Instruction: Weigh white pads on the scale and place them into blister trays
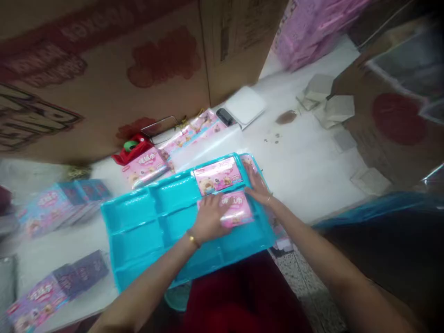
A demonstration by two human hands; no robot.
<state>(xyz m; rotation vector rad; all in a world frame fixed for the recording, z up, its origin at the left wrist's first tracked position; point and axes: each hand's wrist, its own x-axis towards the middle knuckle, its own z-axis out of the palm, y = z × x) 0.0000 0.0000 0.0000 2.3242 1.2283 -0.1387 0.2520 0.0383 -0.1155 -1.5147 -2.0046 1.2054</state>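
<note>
A turquoise compartment tray lies aslant in front of me. One pink tissue pack with cartoon bears lies in its far right compartment. My left hand is closed over the left part of a second pink tissue pack, which sits at the compartment just nearer to me. At the tray's right edge, my right hand has its fingers stretched out, the thumb by that pack's upper right corner. Under this hand, more pink printed packaging shows beside the tray. The left-hand compartments hold nothing.
Blue-pink packs and purple packs are stacked at the left. Behind the tray are another pink pack, a red tape dispenser and a white scale. Large cartons wall off the back; crumpled paper lies right.
</note>
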